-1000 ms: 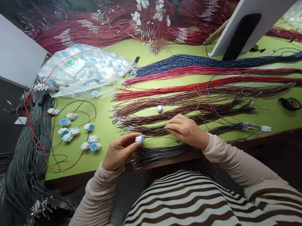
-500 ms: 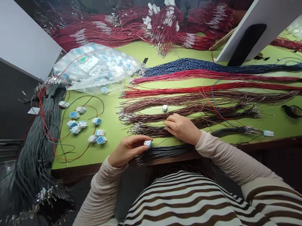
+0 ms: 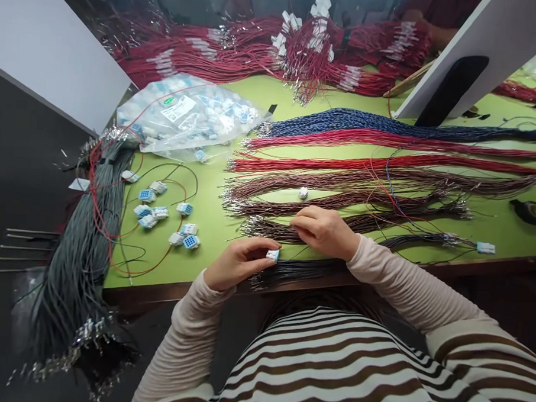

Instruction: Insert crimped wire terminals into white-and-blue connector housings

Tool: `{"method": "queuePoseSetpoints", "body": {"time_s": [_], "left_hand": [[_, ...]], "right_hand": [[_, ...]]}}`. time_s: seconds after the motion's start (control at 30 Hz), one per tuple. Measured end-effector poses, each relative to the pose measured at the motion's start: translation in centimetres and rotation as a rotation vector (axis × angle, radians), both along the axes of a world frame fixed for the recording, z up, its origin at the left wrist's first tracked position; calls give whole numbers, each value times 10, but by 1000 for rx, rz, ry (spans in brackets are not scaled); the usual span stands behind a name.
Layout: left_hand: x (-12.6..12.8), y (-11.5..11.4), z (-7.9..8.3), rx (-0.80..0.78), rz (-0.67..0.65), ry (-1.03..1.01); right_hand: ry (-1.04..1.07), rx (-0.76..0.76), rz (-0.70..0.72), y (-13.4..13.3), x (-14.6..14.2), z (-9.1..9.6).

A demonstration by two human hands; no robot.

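My left hand (image 3: 238, 262) pinches a small white-and-blue connector housing (image 3: 273, 255) just above the table's front edge. My right hand (image 3: 324, 230) rests fingers-down on a bundle of dark brown wires (image 3: 271, 229), its fingertips closed on the strands; which wire it holds I cannot make out. A black wire bundle (image 3: 291, 270) lies under both hands. Rows of brown, red and blue wire bundles (image 3: 362, 163) stretch to the right. One loose white connector (image 3: 303, 192) lies among the brown wires.
Several blue-white connectors (image 3: 160, 217) lie on the green table (image 3: 205, 222) at left, beside a grey cable bundle (image 3: 83, 246). A clear bag of connectors (image 3: 187, 117) sits behind. Red harnesses (image 3: 301, 54) pile at the back. A white stand (image 3: 469, 61) and tape roll (image 3: 531, 211) are right.
My left hand brought the connector lower and closer to my right hand. My right hand stayed on the brown wires. The view shifted, so everything sits further right in the picture.
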State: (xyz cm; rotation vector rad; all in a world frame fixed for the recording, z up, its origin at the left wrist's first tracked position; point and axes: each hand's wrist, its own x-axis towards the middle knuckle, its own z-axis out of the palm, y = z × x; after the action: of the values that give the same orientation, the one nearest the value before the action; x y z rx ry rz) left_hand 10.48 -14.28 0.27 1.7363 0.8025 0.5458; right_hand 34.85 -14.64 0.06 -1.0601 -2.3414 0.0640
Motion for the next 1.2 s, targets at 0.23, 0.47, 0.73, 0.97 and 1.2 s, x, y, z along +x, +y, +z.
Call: {"method": "queuePoseSetpoints", "body": {"time_s": [0.23,0.47,0.73,0.97,1.2], "left_hand": [[-3,2,3,165,-68,39],[-2,-2,2,127,52,8],[13,-4,6,-224,266,-233],[16,-2,-2,-283,334,-278],[21,0,0,-366,375,-334]], "right_hand": [[-142,-103,-58,3,-39,7],[15,-267,103,6,-50,18],[524,-629,93,-3,-18,10],[634,-700,50,-6,-18,15],[621,-480,113,-5,-13,22]]}}
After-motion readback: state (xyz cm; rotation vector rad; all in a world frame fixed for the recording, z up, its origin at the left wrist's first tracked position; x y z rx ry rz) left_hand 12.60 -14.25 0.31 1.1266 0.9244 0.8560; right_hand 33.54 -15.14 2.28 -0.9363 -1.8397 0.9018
